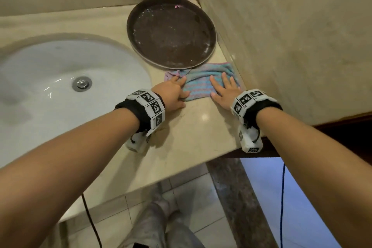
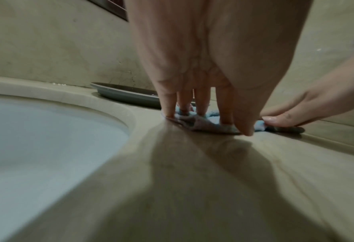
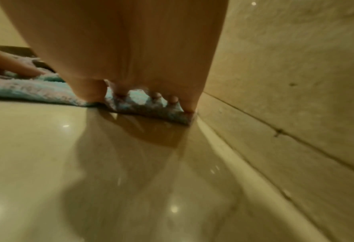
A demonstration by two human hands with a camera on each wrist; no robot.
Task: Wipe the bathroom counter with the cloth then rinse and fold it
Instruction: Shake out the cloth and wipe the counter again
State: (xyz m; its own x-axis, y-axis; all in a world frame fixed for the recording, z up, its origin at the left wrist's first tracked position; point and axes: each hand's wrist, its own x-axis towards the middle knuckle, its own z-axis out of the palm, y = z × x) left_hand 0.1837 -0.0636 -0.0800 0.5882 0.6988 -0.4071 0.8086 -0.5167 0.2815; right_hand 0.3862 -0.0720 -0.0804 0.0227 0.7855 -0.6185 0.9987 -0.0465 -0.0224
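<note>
A striped blue-and-pink cloth (image 1: 201, 82) lies flat on the beige stone counter (image 1: 193, 133), in the right corner just in front of a round tray. My left hand (image 1: 173, 91) presses the cloth's left part with straight fingers (image 2: 226, 104), thumb on the counter. My right hand (image 1: 224, 90) lies flat, fingers spread, on the cloth's right part beside the side wall. In the right wrist view the fingertips (image 3: 157, 96) push down into the cloth (image 3: 37, 91). In the left wrist view the cloth (image 2: 203, 124) shows bunched under the fingers.
A dark round tray (image 1: 171, 32), wet and bare, sits in the back corner touching the cloth. The white sink basin (image 1: 50, 78) with its metal drain (image 1: 81, 83) lies to the left. Stone walls (image 1: 291, 36) close off the back and right. The counter's front edge (image 1: 161, 179) drops to a tiled floor.
</note>
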